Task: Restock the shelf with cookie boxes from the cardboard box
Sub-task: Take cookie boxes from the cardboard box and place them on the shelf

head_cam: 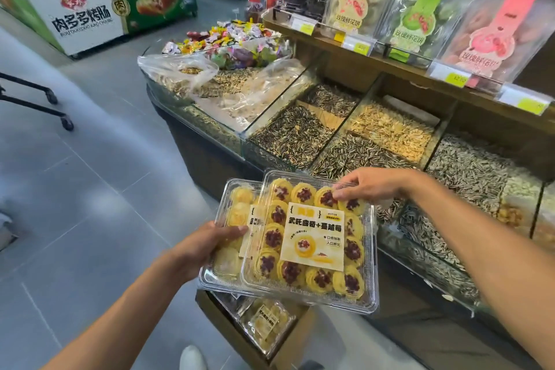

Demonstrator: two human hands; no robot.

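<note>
I hold two clear plastic cookie boxes stacked slightly askew in front of me. The top cookie box (312, 242) holds yellow cookies with dark red centres and a cream label. The lower cookie box (232, 221) sticks out to the left, with plain yellow cookies. My left hand (207, 242) grips the lower box's left side, thumb on its lid. My right hand (371, 185) pinches the top box's far right corner. Below them the cardboard box (231, 330) stands open on the floor with another cookie box (267, 326) inside. The wooden shelf (399, 64) runs at upper right.
Glass bins of sunflower seeds (294, 135) and pale seeds (390, 129) lie under the shelf. Pastry packs (417, 9) with price tags stand on the shelf. Wrapped candies (237, 39) sit further back. Chest freezers (99, 6) and a cart's wheels (66, 123) stand on the grey tiled floor at left.
</note>
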